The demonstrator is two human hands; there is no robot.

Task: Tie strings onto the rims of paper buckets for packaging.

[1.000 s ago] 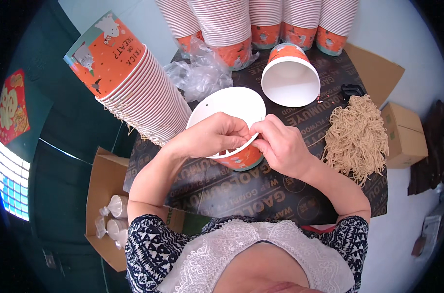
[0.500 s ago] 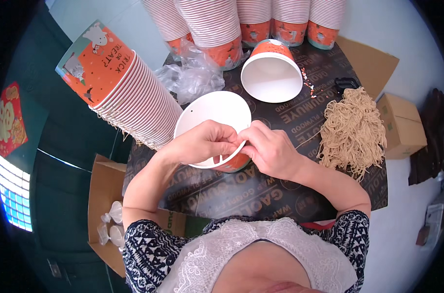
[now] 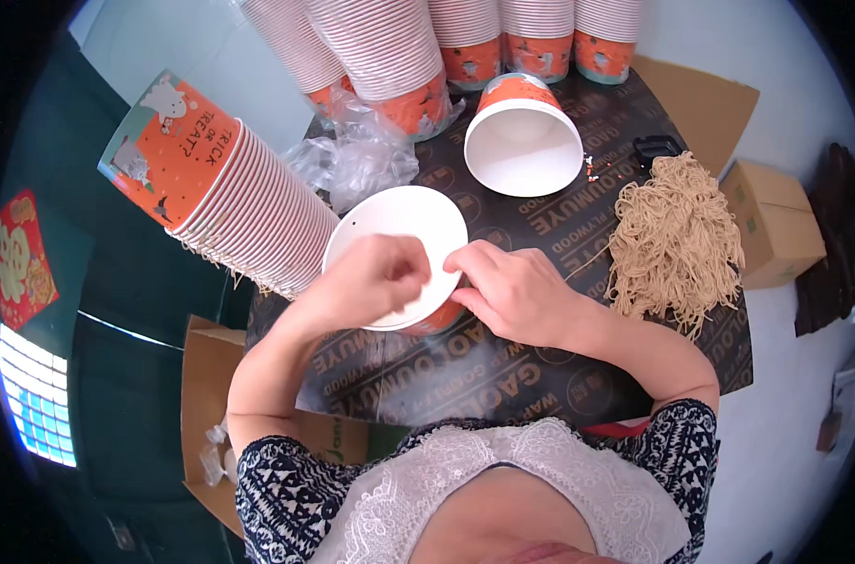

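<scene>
A paper bucket (image 3: 410, 209), white inside with an orange printed outside, stands in front of me with its mouth tipped my way. A small dark hole shows near its left rim. My right hand (image 3: 521, 293) pinches the right rim, thumb outside and lower down. Over the mouth is my left hand (image 3: 371, 282), its fingers curled closed; whatever they hold is hidden. A thin strand runs from the heap of beige cord (image 3: 676, 235) toward my right wrist, and its other end is out of sight behind the hand.
Another bucket (image 3: 523, 148) lies on its side farther back. A tall nested stack (image 3: 249, 202) leans at the left, with cord ends hanging from it. Crumpled clear plastic (image 3: 357, 155) lies before more stacks (image 3: 470, 61). A black object (image 3: 658, 148) sits beside the cord; cardboard boxes (image 3: 773, 226) stand right.
My left hand has drawn away from the right rim to over the mouth and curled closed. My right hand stays at the rim. The bucket has shifted slightly left.
</scene>
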